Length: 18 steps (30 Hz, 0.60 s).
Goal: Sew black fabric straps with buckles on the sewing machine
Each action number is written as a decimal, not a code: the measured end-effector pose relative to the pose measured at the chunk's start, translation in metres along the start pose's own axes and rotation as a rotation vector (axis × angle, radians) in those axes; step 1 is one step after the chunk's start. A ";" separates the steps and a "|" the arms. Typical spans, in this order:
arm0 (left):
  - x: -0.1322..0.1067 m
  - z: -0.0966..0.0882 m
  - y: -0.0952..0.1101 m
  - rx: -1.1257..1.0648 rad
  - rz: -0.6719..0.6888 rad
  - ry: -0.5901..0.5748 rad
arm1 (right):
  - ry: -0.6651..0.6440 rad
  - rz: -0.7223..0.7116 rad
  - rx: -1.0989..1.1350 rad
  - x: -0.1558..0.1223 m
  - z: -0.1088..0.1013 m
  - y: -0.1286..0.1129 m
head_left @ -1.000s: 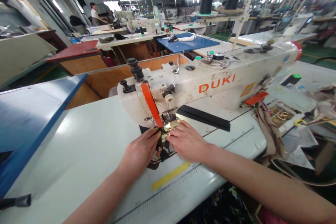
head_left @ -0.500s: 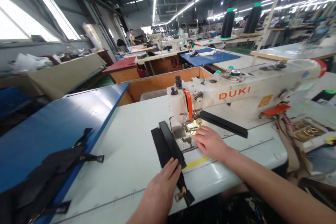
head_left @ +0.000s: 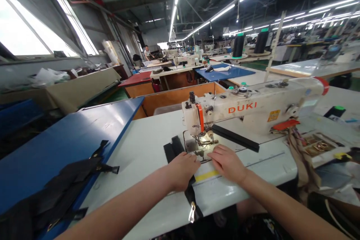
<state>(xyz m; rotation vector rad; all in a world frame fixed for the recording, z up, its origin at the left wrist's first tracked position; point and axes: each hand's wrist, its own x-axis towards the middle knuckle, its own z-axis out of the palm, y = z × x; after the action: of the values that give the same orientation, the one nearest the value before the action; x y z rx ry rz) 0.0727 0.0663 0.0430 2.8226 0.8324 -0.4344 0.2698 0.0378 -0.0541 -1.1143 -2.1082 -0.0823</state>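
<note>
My left hand [head_left: 184,170] lies across a black zipper piece [head_left: 170,152] on the machine table, its fingers bent together toward the needle plate. Whatever those fingertips pinch is too small to make out. From under this hand the zipper's tail hangs toward the table's front edge, with a metal zipper pull [head_left: 192,212] on it. My right hand [head_left: 228,163] is closed in a pinch beside the needle area of the white sewing machine [head_left: 244,108]; its fingertips hide what they hold. Behind it a separate black strip [head_left: 235,138] lies slanted against the machine bed.
A pile of black zipper pieces [head_left: 60,187] lies on the blue table [head_left: 112,114] at the left. A box of metal fittings [head_left: 317,146] and brown fabric [head_left: 300,165] are at the right. Black thread cones [head_left: 238,46] stand behind the machine.
My left hand has moved up and right from the zipper's lower end toward the needle, its fingers now bent in. My right hand stays beside the needle. The view has tilted upward.
</note>
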 end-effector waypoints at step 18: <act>-0.028 0.041 -0.056 -1.583 -0.704 0.637 | -0.112 0.064 0.220 -0.002 -0.002 -0.037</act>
<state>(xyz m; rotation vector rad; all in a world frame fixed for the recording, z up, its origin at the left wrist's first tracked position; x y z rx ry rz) 0.0096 0.0893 0.0090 1.0974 1.3539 0.7912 0.2443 0.0129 -0.0442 -1.0733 -2.1179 0.2419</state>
